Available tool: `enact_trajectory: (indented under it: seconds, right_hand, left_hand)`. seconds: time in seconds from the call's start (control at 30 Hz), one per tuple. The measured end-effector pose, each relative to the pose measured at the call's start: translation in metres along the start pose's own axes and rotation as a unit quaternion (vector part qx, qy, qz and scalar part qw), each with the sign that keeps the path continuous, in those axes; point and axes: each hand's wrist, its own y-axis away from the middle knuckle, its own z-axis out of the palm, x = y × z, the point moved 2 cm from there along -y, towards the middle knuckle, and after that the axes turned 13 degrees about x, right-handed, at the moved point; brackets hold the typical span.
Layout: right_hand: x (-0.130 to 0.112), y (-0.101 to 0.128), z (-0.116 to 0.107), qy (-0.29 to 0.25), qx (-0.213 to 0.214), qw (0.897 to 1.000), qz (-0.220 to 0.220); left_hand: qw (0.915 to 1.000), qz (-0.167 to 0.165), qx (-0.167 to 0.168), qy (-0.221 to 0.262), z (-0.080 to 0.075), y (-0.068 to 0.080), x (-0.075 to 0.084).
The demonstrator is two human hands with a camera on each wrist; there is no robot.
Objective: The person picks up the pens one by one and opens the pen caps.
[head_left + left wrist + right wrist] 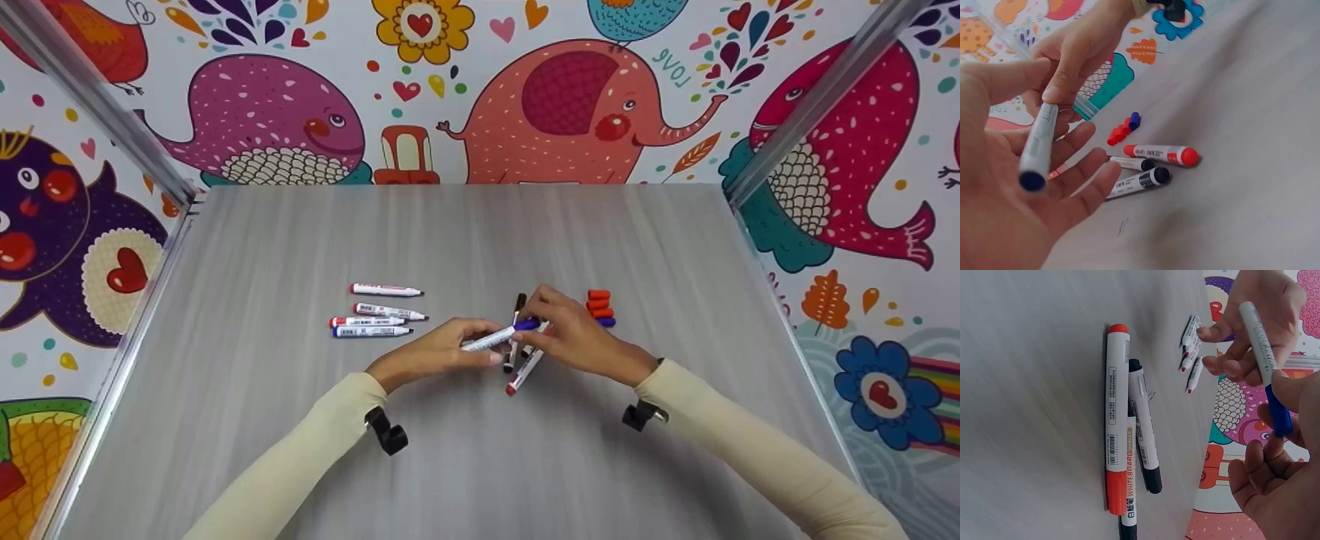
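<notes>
My right hand [581, 337] pinches a white whiteboard marker [489, 341] at its blue cap [1279, 413], which is on the marker. The left hand [435, 349] is beside the marker's other end; in the left wrist view its fingers [1075, 180] are spread and the thumb is extended. Whether the left hand touches the marker, I cannot tell. Below the hands lie a red-capped marker [1117, 399] and two black-capped markers [1143, 422], close together on the table. In the head view the right hand partly covers them.
Left of the hands, several uncapped markers [386, 290] lie in a loose row on the grey table [465, 247], tips pointing right. Several loose red caps [598, 304] and a blue cap [606, 322] sit beyond the right hand. Patterned walls with metal rails [817, 112] enclose the table.
</notes>
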Motion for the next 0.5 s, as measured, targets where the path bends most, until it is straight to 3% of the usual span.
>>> enact_trajectory:
  seconds: [0.27, 0.5]
  right_hand:
    - [-0.001, 0.006, 0.004, 0.017, -0.009, 1.000, -0.013]
    - [-0.001, 0.009, 0.006, 0.029, -0.007, 0.999, -0.015]
  left_hand:
    - [0.9938, 0.036, 0.017, -0.104, -0.001, -0.004, 0.007]
    - [0.9890, 0.038, 0.013, -0.142, 0.000, -0.005, 0.011]
